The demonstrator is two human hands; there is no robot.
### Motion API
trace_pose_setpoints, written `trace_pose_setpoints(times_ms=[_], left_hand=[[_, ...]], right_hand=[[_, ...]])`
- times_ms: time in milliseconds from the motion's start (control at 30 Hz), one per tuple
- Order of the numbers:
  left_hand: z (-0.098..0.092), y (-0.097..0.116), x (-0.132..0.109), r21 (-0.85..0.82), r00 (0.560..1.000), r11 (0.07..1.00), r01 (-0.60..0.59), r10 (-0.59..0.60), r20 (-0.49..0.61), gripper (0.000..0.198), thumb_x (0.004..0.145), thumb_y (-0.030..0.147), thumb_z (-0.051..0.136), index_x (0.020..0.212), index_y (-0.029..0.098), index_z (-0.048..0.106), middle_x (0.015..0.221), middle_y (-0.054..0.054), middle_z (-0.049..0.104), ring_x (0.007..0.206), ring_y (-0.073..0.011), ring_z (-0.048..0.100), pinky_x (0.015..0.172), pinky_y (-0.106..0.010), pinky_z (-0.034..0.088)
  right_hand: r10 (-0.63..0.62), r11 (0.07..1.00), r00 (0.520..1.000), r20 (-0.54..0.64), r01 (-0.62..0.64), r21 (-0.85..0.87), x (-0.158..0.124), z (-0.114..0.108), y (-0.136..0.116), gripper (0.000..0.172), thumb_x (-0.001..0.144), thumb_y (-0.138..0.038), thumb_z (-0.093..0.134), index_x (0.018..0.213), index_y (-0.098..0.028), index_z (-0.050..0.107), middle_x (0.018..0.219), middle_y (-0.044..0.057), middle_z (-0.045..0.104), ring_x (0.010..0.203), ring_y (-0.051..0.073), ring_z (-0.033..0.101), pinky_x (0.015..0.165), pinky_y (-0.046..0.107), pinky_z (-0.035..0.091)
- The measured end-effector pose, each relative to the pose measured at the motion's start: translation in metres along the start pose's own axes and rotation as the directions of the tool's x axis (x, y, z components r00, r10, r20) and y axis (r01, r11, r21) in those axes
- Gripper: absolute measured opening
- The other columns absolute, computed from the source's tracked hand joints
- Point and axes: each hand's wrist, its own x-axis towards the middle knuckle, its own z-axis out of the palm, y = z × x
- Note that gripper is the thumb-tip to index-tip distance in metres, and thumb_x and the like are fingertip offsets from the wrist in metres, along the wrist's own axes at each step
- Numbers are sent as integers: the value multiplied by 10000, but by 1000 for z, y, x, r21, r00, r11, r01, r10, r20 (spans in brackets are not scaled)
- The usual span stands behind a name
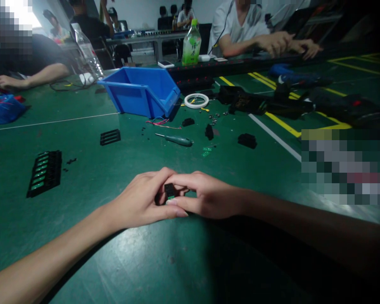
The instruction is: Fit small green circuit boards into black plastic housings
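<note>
Right, both hands are together low in the middle of the green table. The left hand and the right hand meet fingertip to fingertip, and pinched between them is a small black part with a bit of green showing on its face. Both hands are closed on it, thumbs underneath and fingers curled over the top, just above the tabletop.

Moving out, beyond the hands lies a green-handled screwdriver, tip pointing left. Just to its right are some green scraps and a few loose black blocks. Thin red wires lie ahead of the screwdriver, at the foot of a blue bin. A white tape roll sits just right of the bin.

Off to the left, well apart from the hands, there's a long black strip with green inserts, and a small black grille farther up.

At the far edge stand a green bottle and a clear bottle, and a co-worker's hands rest on the table opposite.
</note>
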Motion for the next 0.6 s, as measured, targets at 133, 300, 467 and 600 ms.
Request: trace_pose_setpoints(times_ms=[133,300,467,600], left_hand=[[1,-1,0,35,1000,999,14,-14,2,457,912,538,695,1174,187,567,984,-61,726,785,-205,678,662,-306,474],[1,0,0,41,1000,999,2,-2,-9,400,923,518,684,1111,184,567,913,-41,706,669,-155,614,591,-266,432],[1,0,-1,36,1000,999,-7,8,-15,324,923,461,700,1017,187,556,804,7,635,643,-131,574,583,-244,406],[0,0,-1,45,1000,999,-11,13,-29,325,917,462,707,949,192,529,738,29,584,618,-125,536,566,-238,377]], right_hand=[[22,999,1000,8,-23,30,1,0,-1,157,984,-211,561,1076,-142,668,924,21,689,783,138,579,672,251,407],[53,997,998,15,-54,56,1,-1,-3,159,989,-222,566,1083,-138,663,917,22,689,779,139,581,668,253,405],[50,996,998,27,-51,68,1,-1,-2,155,1003,-235,547,1063,-141,654,946,36,703,795,148,601,658,262,397],[49,995,999,22,-50,81,1,0,-1,153,990,-225,558,1079,-157,663,943,30,710,796,149,605,666,262,404]])
